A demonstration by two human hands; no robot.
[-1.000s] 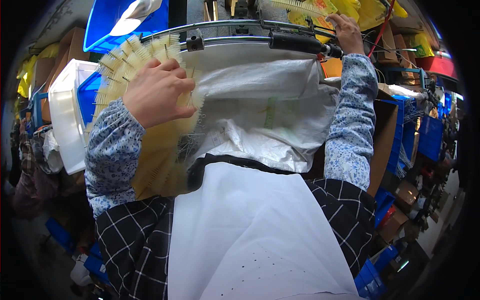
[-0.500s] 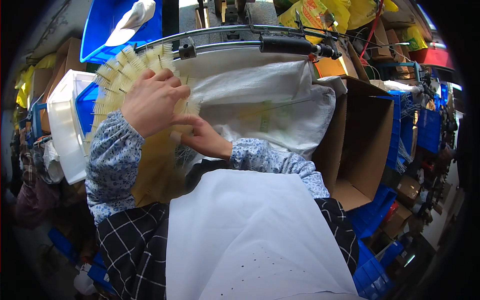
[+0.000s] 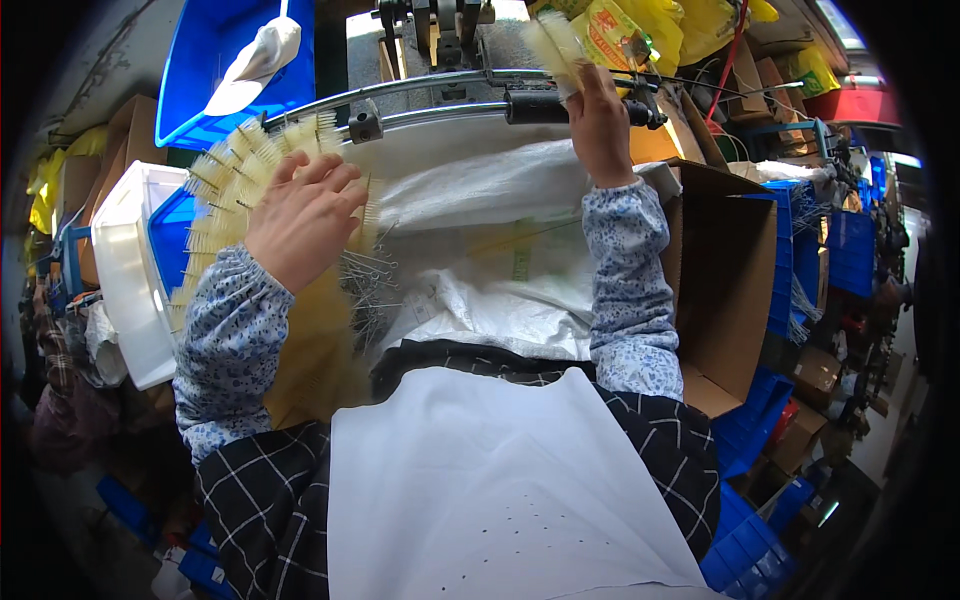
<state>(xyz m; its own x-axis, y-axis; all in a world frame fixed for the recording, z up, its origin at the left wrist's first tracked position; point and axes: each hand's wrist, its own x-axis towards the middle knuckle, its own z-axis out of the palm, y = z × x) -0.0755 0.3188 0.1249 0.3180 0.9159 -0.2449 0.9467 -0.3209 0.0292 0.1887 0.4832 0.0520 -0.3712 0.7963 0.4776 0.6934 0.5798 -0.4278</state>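
Observation:
A large heap of pale-yellow bristle brushes (image 3: 225, 165) lies at the left, with thin wire ends (image 3: 370, 280) sticking out on its right side. My left hand (image 3: 300, 215) rests on the heap, its fingers bent and spaced apart over the bristles; whether a brush is under the fingertips is hidden. Raised at the upper right, my right hand (image 3: 602, 130) grips one pale bristle brush (image 3: 553, 45), bristles pointing up and left. That hand is in front of a metal rod (image 3: 440, 113) and a black roller (image 3: 535, 107).
Below the rods is a white woven sack (image 3: 470, 190). An open cardboard box (image 3: 730, 270) stands to the right, beside blue crates (image 3: 785, 260). At the upper left a blue bin (image 3: 185, 100) has a white cap (image 3: 262, 62) on it. A white plastic bin (image 3: 130, 270) is far left.
My right hand has left my left hand's side and swung up and right, now with a brush in it. The left hand stays on the heap, its fingers spreading slightly.

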